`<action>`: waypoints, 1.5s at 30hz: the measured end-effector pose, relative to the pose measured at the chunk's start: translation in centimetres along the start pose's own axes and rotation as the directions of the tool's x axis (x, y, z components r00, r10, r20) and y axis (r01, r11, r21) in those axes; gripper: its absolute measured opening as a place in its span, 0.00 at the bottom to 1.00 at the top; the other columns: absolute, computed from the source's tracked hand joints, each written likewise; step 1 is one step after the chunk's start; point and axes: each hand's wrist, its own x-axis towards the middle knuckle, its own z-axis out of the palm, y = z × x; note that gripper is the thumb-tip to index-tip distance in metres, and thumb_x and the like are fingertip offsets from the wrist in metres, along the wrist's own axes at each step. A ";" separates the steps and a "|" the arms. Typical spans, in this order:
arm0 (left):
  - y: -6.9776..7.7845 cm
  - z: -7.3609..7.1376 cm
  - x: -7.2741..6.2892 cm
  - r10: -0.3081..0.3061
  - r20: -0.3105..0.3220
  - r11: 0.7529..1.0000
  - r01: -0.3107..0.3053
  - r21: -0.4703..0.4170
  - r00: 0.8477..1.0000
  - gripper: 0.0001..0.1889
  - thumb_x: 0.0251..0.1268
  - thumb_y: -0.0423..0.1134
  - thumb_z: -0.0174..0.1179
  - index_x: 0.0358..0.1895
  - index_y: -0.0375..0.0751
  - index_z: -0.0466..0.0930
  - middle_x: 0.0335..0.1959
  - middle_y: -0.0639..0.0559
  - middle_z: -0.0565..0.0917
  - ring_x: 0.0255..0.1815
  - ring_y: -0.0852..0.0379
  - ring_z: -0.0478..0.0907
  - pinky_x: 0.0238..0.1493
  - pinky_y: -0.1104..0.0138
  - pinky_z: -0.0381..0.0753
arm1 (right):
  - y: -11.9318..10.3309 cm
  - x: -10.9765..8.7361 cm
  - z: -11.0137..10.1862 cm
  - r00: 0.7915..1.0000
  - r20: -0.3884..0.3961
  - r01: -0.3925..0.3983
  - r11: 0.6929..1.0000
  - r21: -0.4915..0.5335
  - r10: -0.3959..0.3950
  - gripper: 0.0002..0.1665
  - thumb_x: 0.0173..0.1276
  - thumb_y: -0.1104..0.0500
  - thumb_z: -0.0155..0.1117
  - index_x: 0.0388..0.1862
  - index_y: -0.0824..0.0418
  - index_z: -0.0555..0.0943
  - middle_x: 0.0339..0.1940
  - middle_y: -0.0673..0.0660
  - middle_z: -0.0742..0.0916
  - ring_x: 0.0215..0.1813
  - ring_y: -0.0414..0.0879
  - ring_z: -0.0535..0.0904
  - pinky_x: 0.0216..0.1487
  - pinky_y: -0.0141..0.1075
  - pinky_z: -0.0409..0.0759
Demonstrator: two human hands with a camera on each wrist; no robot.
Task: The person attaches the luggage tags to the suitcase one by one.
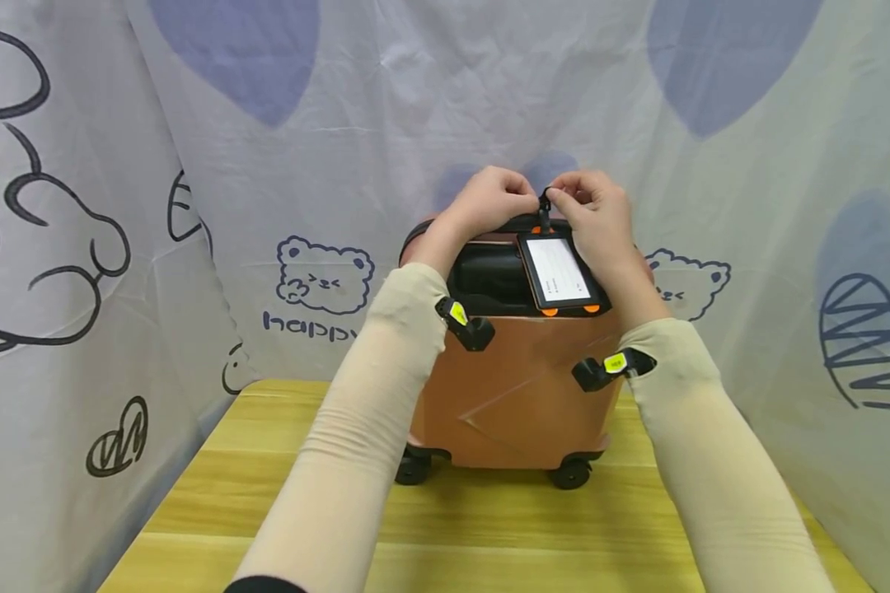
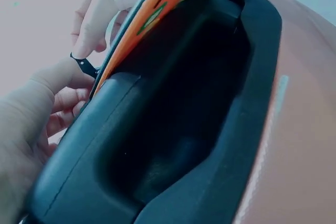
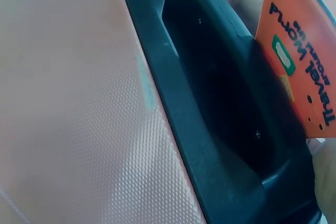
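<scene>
A copper-coloured suitcase [image 1: 519,387] stands upright on its wheels. Over its black top handle [image 2: 79,150] hangs a luggage tag [image 1: 559,272], whose white card side faces the head camera. Its orange back with "Travel World" lettering shows in the right wrist view. At the tag's upper end, a black strap [image 1: 545,216] runs up by the handle. My left hand [image 1: 485,202] pinches this strap from the left, while my right hand [image 1: 599,216] pinches its end from the right. The left wrist view shows the fingertips meeting near the black strap end [image 2: 85,66].
The suitcase rests on a wood-grain table [image 1: 267,461]. Behind and on both sides hang pale curtains [image 1: 386,99] printed with cartoon bears and hearts. Below the handle lies a deep black recess [image 3: 215,77].
</scene>
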 end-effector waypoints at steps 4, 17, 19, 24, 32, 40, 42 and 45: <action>0.1 -0.1 -0.4 -0.018 -0.015 0.996 0.019 0.092 1.000 0.11 0.70 0.45 0.53 0.38 0.49 0.85 0.33 0.56 0.82 0.30 0.58 0.72 0.37 0.70 0.68 | 0.1 0.1 0.1 1.000 0.010 0.007 1.000 -0.008 -0.007 0.13 0.70 0.55 0.62 0.42 0.65 0.83 0.32 0.42 0.75 0.37 0.37 0.69 0.39 0.28 0.66; -0.5 0.4 -2.0 0.119 -0.119 0.967 -0.088 0.239 0.986 0.14 0.69 0.53 0.58 0.51 0.55 0.83 0.45 0.55 0.78 0.40 0.59 0.73 0.45 0.65 0.74 | 0.2 -0.3 0.6 0.999 0.021 -0.038 0.999 0.010 0.038 0.15 0.71 0.53 0.61 0.45 0.64 0.82 0.33 0.45 0.76 0.36 0.39 0.70 0.39 0.29 0.68; -0.5 0.3 -2.1 0.127 -0.127 0.964 -0.092 0.249 0.984 0.15 0.67 0.54 0.59 0.51 0.55 0.83 0.46 0.55 0.79 0.41 0.59 0.74 0.46 0.65 0.75 | 0.2 -0.2 0.6 0.999 0.020 -0.038 0.999 0.022 0.038 0.15 0.71 0.53 0.62 0.45 0.64 0.82 0.33 0.44 0.77 0.37 0.39 0.70 0.39 0.28 0.69; -0.4 0.1 -2.2 0.098 -0.096 0.976 -0.077 0.202 0.991 0.17 0.65 0.55 0.61 0.53 0.55 0.82 0.47 0.55 0.80 0.43 0.59 0.75 0.46 0.66 0.76 | 0.2 -0.1 0.6 0.999 0.016 -0.045 0.998 0.050 0.044 0.13 0.71 0.54 0.62 0.44 0.64 0.81 0.32 0.42 0.77 0.36 0.38 0.70 0.39 0.28 0.69; -0.3 0.1 -2.1 -0.011 -0.021 0.995 0.013 0.102 1.000 0.23 0.61 0.57 0.64 0.57 0.57 0.78 0.50 0.57 0.81 0.46 0.59 0.77 0.46 0.65 0.79 | 0.2 -0.2 0.4 0.998 0.025 -0.056 0.996 0.065 0.054 0.13 0.71 0.54 0.61 0.44 0.63 0.82 0.32 0.41 0.78 0.37 0.38 0.71 0.42 0.28 0.71; -0.3 0.1 -1.9 -0.092 -0.002 0.978 0.090 0.190 0.996 0.24 0.62 0.60 0.62 0.60 0.56 0.79 0.56 0.60 0.82 0.54 0.62 0.78 0.58 0.64 0.75 | 0.4 -0.2 0.3 0.999 0.042 -0.031 0.992 0.122 0.026 0.11 0.70 0.57 0.63 0.43 0.63 0.82 0.31 0.41 0.77 0.36 0.38 0.70 0.41 0.29 0.68; -0.3 0.1 -1.9 -0.097 0.000 0.977 0.095 0.190 0.995 0.24 0.62 0.59 0.62 0.60 0.56 0.79 0.56 0.60 0.82 0.53 0.62 0.79 0.58 0.64 0.75 | 0.6 -0.2 0.3 0.999 0.046 -0.023 0.992 0.125 0.017 0.10 0.70 0.57 0.63 0.43 0.64 0.82 0.31 0.41 0.76 0.37 0.38 0.70 0.42 0.29 0.67; -0.4 0.2 -1.8 -0.095 0.000 0.977 0.093 0.193 0.995 0.23 0.63 0.59 0.61 0.59 0.56 0.79 0.54 0.60 0.83 0.52 0.62 0.79 0.56 0.63 0.76 | 0.7 -0.3 0.2 0.998 0.065 -0.021 0.991 0.129 0.013 0.12 0.70 0.57 0.63 0.44 0.64 0.82 0.32 0.41 0.76 0.38 0.39 0.70 0.43 0.29 0.69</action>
